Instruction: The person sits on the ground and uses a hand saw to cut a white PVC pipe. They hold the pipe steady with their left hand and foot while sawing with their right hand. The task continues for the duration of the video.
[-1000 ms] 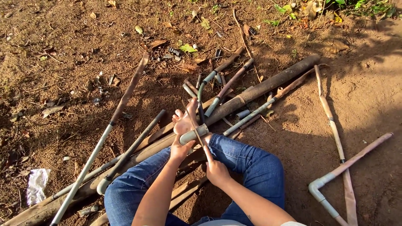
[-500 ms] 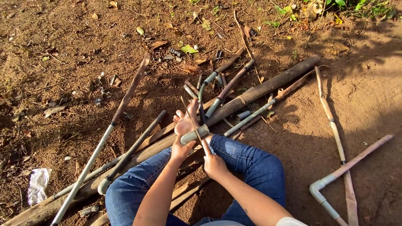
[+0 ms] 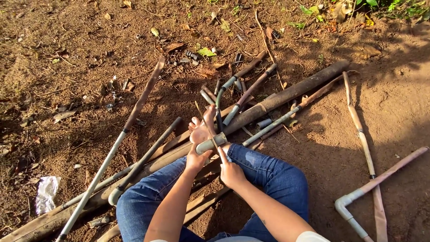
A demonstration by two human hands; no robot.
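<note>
I sit on bare earth with my legs in blue jeans [image 3: 268, 175] stretched out. My left hand [image 3: 196, 159] grips a short grey pipe piece [image 3: 211, 143] from below. The pipe piece rests against my bare foot [image 3: 200, 129]. My right hand [image 3: 231, 172] holds a thin straight stick-like blade [image 3: 207, 125] that lies across the pipe piece and points away from me. I cannot tell what kind of blade it is.
A long dark pipe [image 3: 286, 93] lies across the ground under my legs. Several thinner pipes [image 3: 134, 112] and pipe offcuts lie around it. A white elbow pipe [image 3: 380, 179] lies at the right. A white crumpled scrap [image 3: 45, 192] lies at the left. Dry leaves lie farther off.
My right hand has slid the thin blade slightly along the pipe piece. My left hand and foot stay in place.
</note>
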